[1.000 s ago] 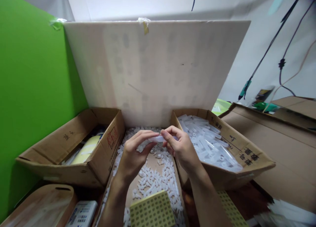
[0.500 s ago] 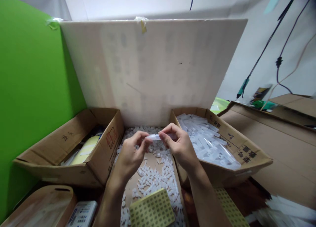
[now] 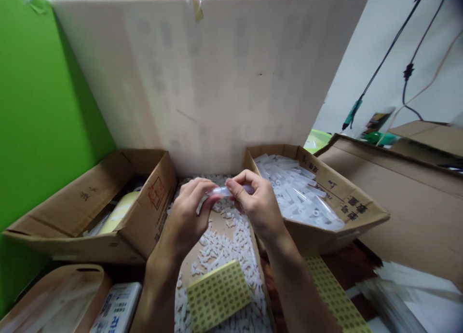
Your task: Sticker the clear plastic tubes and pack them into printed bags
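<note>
A clear plastic tube (image 3: 223,191) lies nearly level between my two hands, above a shallow cardboard tray (image 3: 224,225) of small white plastic pieces (image 3: 226,248). My left hand (image 3: 188,215) is closed around the tube's left end, with its fingers covering that end. Thumb and fingers of my right hand (image 3: 258,202) pinch its right part, and a bit of the tube shows past them. A yellow sheet with round dots (image 3: 219,297) rests on the white pieces, nearer to me.
On the right stands a cardboard box (image 3: 365,212) full of clear tubes (image 3: 292,190). Another cardboard box (image 3: 97,248) at left holds a yellow roll. A white board (image 3: 217,82) rises behind. A second dotted sheet (image 3: 333,294) and a tan container (image 3: 58,299) lie nearer.
The left fingers have moved further over the tube's left end, and the right thumb has shifted along it. The whole view has moved slightly, with the scene higher in the picture.
</note>
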Motion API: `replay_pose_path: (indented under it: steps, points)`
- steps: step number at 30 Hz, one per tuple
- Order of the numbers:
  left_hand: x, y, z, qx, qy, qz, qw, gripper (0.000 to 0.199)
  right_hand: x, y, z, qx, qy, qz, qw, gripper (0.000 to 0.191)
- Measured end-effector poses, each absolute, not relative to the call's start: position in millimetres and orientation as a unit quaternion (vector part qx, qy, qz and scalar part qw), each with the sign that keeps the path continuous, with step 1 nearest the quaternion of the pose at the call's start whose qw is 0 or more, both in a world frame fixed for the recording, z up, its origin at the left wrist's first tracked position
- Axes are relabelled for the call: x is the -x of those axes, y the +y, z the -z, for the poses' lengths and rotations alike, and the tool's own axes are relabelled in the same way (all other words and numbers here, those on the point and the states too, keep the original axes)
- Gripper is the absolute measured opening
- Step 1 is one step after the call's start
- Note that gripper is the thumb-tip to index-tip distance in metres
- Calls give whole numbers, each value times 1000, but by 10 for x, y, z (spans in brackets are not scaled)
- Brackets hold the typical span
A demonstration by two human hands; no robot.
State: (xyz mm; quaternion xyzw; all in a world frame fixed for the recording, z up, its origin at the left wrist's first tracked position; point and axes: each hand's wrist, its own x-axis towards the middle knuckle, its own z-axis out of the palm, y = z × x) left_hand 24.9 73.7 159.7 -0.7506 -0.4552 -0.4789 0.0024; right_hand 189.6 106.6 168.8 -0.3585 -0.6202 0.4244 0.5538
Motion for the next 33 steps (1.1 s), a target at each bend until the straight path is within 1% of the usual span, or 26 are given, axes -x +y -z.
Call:
replay_pose_path:
  steps: [2, 4, 6, 7, 8, 10, 11, 12, 13, 15, 18, 20, 22, 25, 26, 29, 33]
  points:
    - [-272, 721, -1552, 741, -533, 399, -89, 18, -1907, 1001, -1789, 392, -598, -348, 606, 23]
    - [-328, 706, -1442, 730, -612, 242, -184, 29, -1932, 944, -1881, 403, -572, -278, 658, 18]
    - [-421, 705, -1305, 724, -635, 64, -261, 38, -1966, 917, -1930, 395, -557, -251, 686, 17]
    - [-476, 713, -1247, 728, -623, 6, -286, 36, -1984, 917, -1935, 393, -553, -249, 692, 19]
    - [-528, 725, -1207, 739, -605, -14, -296, 30, -2004, 925, -1929, 392, -553, -253, 690, 22]
    - [-597, 756, -1198, 769, -573, 21, -282, 16, -2042, 951, -1900, 396, -563, -270, 673, 31]
    - [-601, 772, -1225, 779, -565, 66, -263, 9, -2059, 965, -1884, 399, -569, -278, 663, 37]
    - [-580, 786, -1266, 779, -564, 124, -245, 9, -2075, 976, -1872, 401, -574, -284, 655, 44]
    - [-536, 799, -1313, 768, -567, 188, -233, 15, -2090, 984, -1865, 402, -577, -286, 651, 50]
    - [-396, 820, -1399, 710, -565, 351, -230, 20, -2115, 993, -1865, 402, -578, -284, 652, 55]
    - [-166, 839, -1464, 565, -542, 577, -232, 19, -2145, 1006, -1874, 400, -591, -304, 632, 53]
    - [-64, 843, -1473, 478, -519, 670, -229, 23, -2155, 1023, -1869, 412, -613, -313, 597, 49]
    - [-19, 840, -1475, 427, -502, 717, -228, 25, -2146, 1042, -1854, 436, -646, -315, 542, 45]
    - [-24, 827, -1492, 399, -502, 741, -200, 23, -2096, 1060, -1824, 441, -700, -359, 431, 32]
    - [-36, 822, -1501, 395, -505, 744, -189, 22, -2073, 1062, -1815, 433, -709, -378, 408, 28]
    - [-78, 815, -1526, 396, -505, 746, -175, 22, -2002, 1055, -1802, 407, -713, -420, 386, 25]
    - [-128, 819, -1536, 394, -463, 767, -203, 24, -1947, 1044, -1796, 381, -711, -459, 372, 26]
